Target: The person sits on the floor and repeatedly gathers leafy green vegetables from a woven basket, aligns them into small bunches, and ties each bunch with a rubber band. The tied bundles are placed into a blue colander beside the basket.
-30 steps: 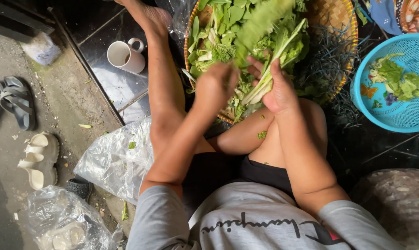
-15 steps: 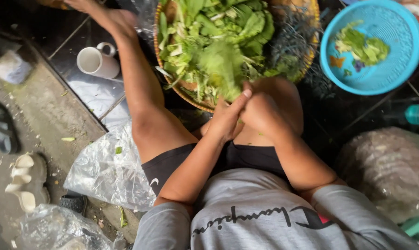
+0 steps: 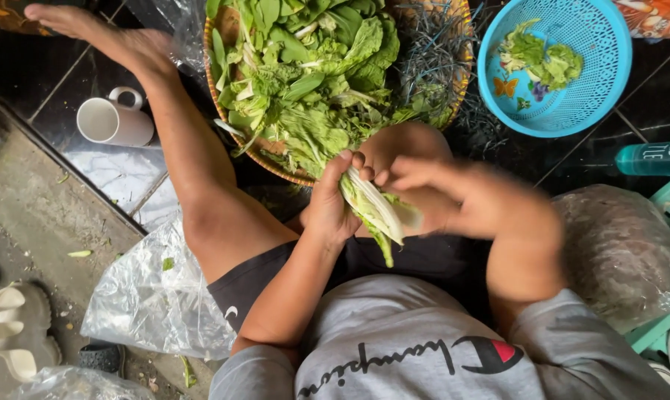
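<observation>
Both hands' grip closed on a leafy stalk [image 3: 376, 211], left hand [image 3: 331, 204], right hand [image 3: 431, 189], dark tiled floor [image 3: 68, 81], concrete step [image 3: 39, 215]

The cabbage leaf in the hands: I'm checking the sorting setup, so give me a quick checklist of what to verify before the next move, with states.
1. Leaf gripped by left hand: ok.
2. Right hand on the leaf: cannot tell, it is blurred.
3. Woven tray of greens within reach, just ahead of the hands: ok.
4. Blue basket has room, only a few greens inside: ok.
5. Mug apart from the greens, beside the leg: ok.
6. Leaf free of damage: cannot tell.
</observation>
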